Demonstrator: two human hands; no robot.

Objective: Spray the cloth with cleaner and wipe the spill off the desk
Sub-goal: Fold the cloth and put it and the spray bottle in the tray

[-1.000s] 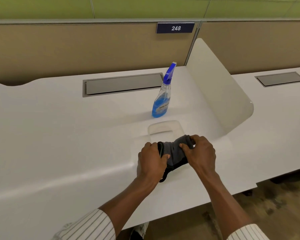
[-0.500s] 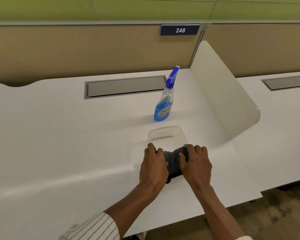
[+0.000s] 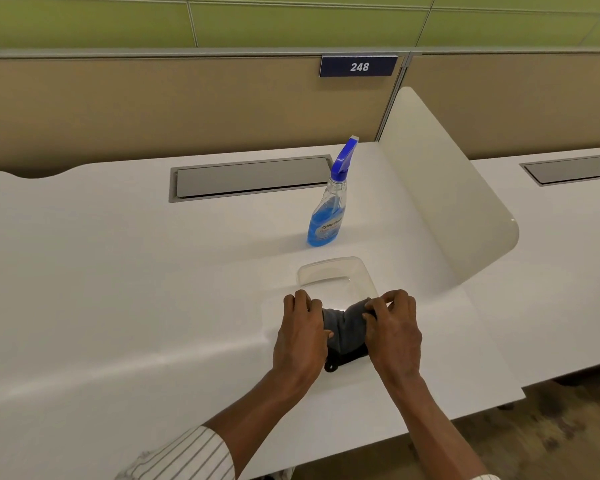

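A dark grey cloth [image 3: 347,330] lies bunched on the white desk [image 3: 118,289], near its front edge. My left hand [image 3: 303,336] grips its left side and my right hand [image 3: 394,329] pinches its right side, fingertips curled on the top fold. A spray bottle [image 3: 328,213] of blue cleaner with a blue trigger head stands upright behind them, untouched. Just beyond my hands sits a clear plastic tray [image 3: 333,273]. No spill shows on the desk.
A cream curved divider [image 3: 440,188] rises at the right of the bottle. A grey cable hatch [image 3: 253,180] is set into the desk at the back. A beige partition with the sign 248 [image 3: 359,66] closes the far side. Wood floor [image 3: 551,427] shows at the lower right.
Both hands have slid with the cloth a little away from me, up to the clear tray. The cloth is bunched tighter between them, and my right fingers have curled onto its top fold.
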